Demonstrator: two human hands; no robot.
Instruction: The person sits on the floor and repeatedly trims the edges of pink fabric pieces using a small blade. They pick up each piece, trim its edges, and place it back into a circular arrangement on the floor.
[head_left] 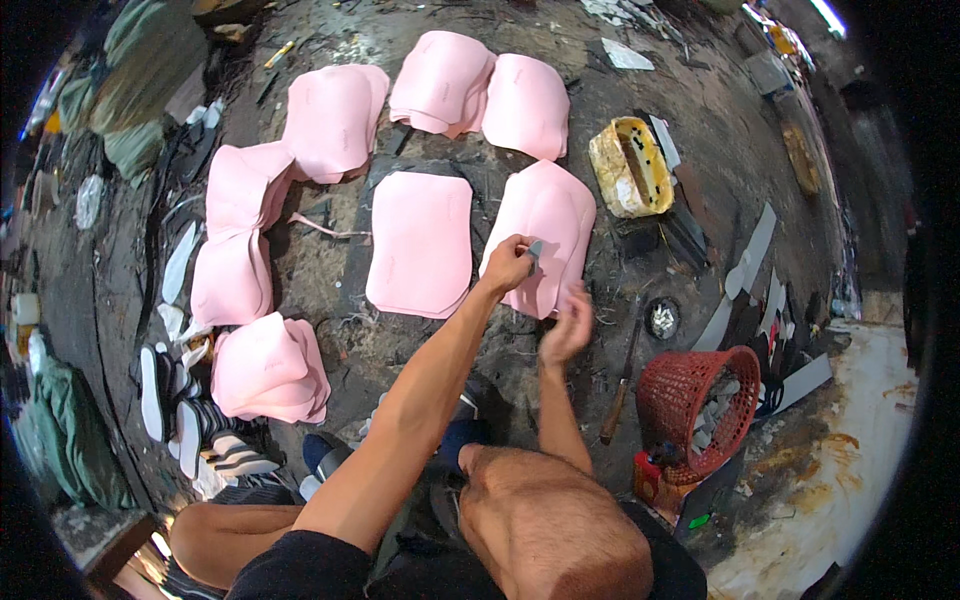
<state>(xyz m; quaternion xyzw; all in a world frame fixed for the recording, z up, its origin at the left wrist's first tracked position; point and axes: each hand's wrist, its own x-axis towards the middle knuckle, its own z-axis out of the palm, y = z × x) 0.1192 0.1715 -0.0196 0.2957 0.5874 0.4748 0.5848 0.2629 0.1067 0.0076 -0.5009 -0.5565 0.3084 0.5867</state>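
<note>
My left hand (508,264) is closed on a small flat grey piece (535,256), which it holds over a stack of pink sheets (545,205) right of centre. At the stack's near right edge, my right hand (568,328) is blurred by motion. Its fingers point up toward the pink sheets, and I cannot make out whether they touch them or hold anything. Directly left of my left hand lies another pink stack (420,240) with cut corners, flat on a dark board.
More pink stacks (335,120) curve around the far and left sides. A yellow-lined tub (608,178) stands at far right. Nearer are a dish of white bits (662,318), a long wooden-handled tool (615,405) and a tilted red basket (665,400) of grey scraps. Sandals (188,435) lie left.
</note>
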